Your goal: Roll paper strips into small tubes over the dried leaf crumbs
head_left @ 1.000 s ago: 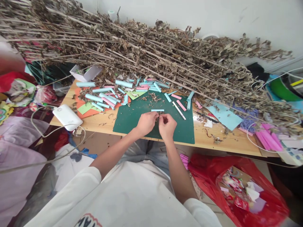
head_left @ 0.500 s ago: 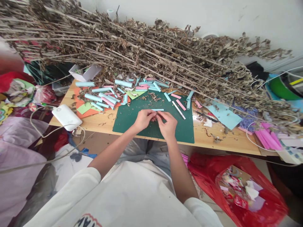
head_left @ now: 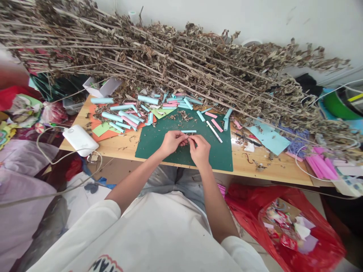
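Your left fingers (head_left: 178, 134) and right fingers (head_left: 196, 138) press together near the blue tube (head_left: 189, 131), any pinched thing too small to tell.

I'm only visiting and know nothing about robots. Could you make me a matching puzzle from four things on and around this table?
Things:
1. Mat
2. Open plastic bag
3. Dried plants
4. Slim tube near the mat's middle

Descriptions:
A. Brownish, spread across the back
B. Light blue, lying sideways across the view
C. Green, flat on the wooden table
D. Red, with scraps inside, at the person's right

Right pairs: 1-C, 2-D, 3-A, 4-B
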`<state>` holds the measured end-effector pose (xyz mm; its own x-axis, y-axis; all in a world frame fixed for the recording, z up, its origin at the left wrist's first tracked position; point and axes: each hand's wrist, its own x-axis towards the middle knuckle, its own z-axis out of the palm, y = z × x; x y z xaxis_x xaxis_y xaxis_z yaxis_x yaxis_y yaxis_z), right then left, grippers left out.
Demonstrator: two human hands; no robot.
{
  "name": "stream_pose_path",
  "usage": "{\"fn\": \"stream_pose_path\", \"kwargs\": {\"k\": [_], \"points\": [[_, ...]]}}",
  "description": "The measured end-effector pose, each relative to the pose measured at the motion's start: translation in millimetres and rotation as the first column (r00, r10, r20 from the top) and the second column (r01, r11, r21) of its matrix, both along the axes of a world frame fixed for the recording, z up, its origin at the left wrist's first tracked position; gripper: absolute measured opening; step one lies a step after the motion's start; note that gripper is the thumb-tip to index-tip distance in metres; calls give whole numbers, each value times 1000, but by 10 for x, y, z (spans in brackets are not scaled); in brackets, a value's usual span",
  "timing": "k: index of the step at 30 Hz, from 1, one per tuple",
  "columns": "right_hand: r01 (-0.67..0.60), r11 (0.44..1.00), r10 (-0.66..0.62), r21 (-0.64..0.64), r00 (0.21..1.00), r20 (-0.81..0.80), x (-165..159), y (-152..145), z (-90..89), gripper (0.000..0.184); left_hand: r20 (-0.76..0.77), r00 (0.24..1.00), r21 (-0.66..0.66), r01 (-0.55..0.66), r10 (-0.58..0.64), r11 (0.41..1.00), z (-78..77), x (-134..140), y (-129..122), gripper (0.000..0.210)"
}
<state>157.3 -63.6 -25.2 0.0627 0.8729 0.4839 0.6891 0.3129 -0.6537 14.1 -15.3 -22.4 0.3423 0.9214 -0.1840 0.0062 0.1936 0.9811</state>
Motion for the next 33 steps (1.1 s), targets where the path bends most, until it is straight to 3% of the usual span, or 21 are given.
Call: {"fn": "stream_pose_path", "kwargs": {"k": [4, 7, 9, 11, 13, 15, 18, 20, 26, 31, 33], "points": [[51, 998, -48, -27, 995, 92, -19, -29, 6, 19, -192, 981, 174, 53, -19, 983, 79, -15, -59, 22], [117, 991, -105, -64, 981, 162, -66, -44, 25, 18, -396, 916, 400, 110, 63, 910, 123, -3, -122, 19], [168, 980, -161, -103, 984, 74, -110, -36, 16, 16, -458, 880, 506, 146, 122, 850, 133, 19, -156, 20], [204, 959, -232, -195, 963, -134, -145, -16, -14, 16, -454, 877, 545, 135, 156, 827, 128, 45, -172, 20], [212, 931, -311, -296, 886, -343, -152, 7, -49, 20, -388, 909, 493, 63, 154, 868, 108, 66, -159, 19], [222, 916, -358, -335, 829, -430, -123, 19, -67, 24, -261, 959, 329, -19, 111, 944, 74, 73, -122, 19], [242, 927, -333, -287, 883, -330, -43, 13, -49, 19, -64, 995, 52, -79, 82, 996, 20, 60, -54, 21], [197, 946, -262, -256, 933, -249, 2, 1, -17, 18, -11, 995, -27, -103, 103, 994, 1, 46, -26, 23], [26, 984, -67, -178, 970, -233, 10, -2, 57, 26, -3, 999, -18, -45, 45, 999, 2, 27, -17, 26], [36, 999, -39, -41, 996, -83, 18, 16, 3, 21, -31, 997, -34, 74, -75, 997, 28, -10, 13, 24], [41, 999, -42, -23, 998, -47, 24, 10, -18, 21, -101, 988, 23, 118, -116, 993, 64, -28, 11, 21]]}}
